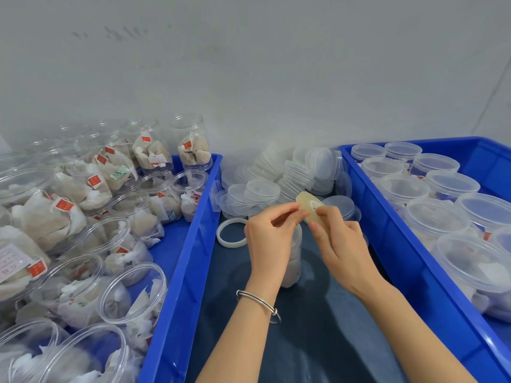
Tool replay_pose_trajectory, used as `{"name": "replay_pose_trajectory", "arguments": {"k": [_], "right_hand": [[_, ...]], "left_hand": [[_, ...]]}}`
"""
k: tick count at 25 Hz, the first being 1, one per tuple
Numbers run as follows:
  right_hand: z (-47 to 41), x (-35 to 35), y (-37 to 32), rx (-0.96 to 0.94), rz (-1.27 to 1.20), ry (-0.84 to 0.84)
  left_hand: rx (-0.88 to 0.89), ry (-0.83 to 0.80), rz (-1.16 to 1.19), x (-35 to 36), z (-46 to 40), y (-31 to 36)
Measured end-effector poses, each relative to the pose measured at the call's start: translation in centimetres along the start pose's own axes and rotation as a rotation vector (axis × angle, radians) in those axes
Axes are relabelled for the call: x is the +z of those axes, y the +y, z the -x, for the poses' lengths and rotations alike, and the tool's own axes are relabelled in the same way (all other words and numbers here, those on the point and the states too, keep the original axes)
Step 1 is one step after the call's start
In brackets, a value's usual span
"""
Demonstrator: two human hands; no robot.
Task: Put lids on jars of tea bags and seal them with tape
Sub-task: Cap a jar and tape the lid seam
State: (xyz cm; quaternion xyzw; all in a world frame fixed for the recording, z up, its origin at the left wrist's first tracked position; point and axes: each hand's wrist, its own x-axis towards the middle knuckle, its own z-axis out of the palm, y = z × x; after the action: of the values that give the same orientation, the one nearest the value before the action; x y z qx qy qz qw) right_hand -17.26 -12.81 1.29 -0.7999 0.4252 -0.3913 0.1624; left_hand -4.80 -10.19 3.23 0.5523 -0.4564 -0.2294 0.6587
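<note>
Pale grey wall backs a dark table (318,327) set between two blue crates. Over that table the right hand (343,244) grips a yellowish roll of tape (308,207), fingers curled round its lower edge, while the left hand (269,239) pinches at the roll's near side with thumb and forefinger, the remaining fingers loosely bent. Directly under both hands stands a lidded jar of tea bags (293,255), mostly hidden by them. A silver bangle (258,304) circles the left wrist. Just left of the left hand lies a white ring (231,235). Beyond the hands sits a heap of loose clear lids (287,175). Left of the left hand, a blue crate (190,244) holds open jars of tea bags (91,217); right of the right hand, another blue crate (392,233) holds lidded jars (450,186).
</note>
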Motion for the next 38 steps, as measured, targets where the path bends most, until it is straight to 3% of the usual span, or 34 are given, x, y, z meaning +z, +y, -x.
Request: {"name": "replay_pose_trajectory", "arguments": {"k": [7, 15, 18, 23, 27, 31, 35, 38], "right_hand": [[-0.1, 0.1, -0.7, 0.022, -0.031, 0.012], [-0.3, -0.2, -0.3, 0.009, -0.062, 0.027], [-0.1, -0.2, 0.0, -0.037, 0.015, 0.017], [0.1, -0.3, 0.1, -0.063, 0.036, 0.047], [0.1, -0.2, 0.0, -0.049, 0.028, 0.045], [-0.5, -0.2, -0.2, 0.023, -0.068, 0.060], [-0.6, -0.5, -0.4, 0.003, -0.045, 0.031], [-0.6, -0.9, -0.5, -0.016, -0.040, 0.015]], "left_hand": [[-0.048, 0.056, 0.088, 0.1, -0.6, 0.4], [-0.034, -0.088, 0.054, 0.4, -0.9, 0.7], [0.048, -0.119, -0.052, -0.6, -1.4, 1.1], [0.022, -0.154, -0.125, -0.8, -1.5, 1.7], [0.015, -0.269, -0.222, -0.4, -1.5, 1.9], [0.069, -0.304, -0.212, -0.3, -0.7, 1.7], [0.031, -0.310, -0.010, -0.7, -0.7, 1.9], [0.066, -0.366, -0.115, -1.1, -1.3, 2.5]]}}
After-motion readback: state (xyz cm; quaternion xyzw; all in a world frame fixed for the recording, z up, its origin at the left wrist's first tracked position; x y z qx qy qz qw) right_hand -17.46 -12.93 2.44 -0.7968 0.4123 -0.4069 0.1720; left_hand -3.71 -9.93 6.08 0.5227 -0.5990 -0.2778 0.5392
